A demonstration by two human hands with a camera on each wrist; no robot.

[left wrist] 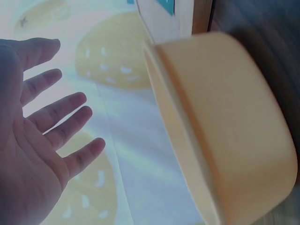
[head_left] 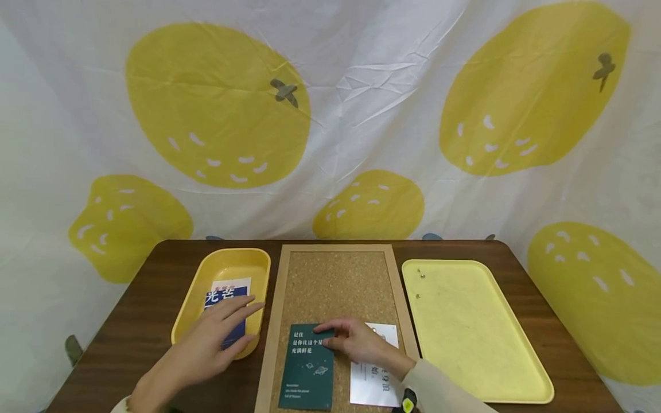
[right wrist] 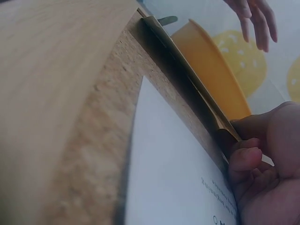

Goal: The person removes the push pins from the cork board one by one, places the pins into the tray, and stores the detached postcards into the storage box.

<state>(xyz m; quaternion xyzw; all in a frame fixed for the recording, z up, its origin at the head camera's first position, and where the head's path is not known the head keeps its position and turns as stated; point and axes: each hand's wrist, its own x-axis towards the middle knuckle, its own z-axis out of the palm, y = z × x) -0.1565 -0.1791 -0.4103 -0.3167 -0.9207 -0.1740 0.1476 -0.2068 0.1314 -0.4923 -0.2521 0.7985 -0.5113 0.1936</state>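
Note:
My right hand [head_left: 358,344] pinches the upper right edge of a dark green card [head_left: 307,373] with white lettering and small planet drawings. The card is over the lower left of a cork board [head_left: 341,287]; in the right wrist view it shows nearly edge-on. Partly under my right hand and wrist lies a white card [head_left: 374,384] with dark lettering, on the board's lower right. My left hand [head_left: 212,335], fingers spread and holding nothing, hovers over a yellow basket [head_left: 206,269]. Inside that basket is a blue and white card [head_left: 238,285], partly hidden by the left hand.
A pale yellow tray [head_left: 480,338] lies right of the board, with several small pins [head_left: 422,276] near its upper left edge. The board's wooden frame [head_left: 338,248] borders the cork. Behind the brown table [head_left: 134,321] hangs a lemon-print cloth [head_left: 341,126].

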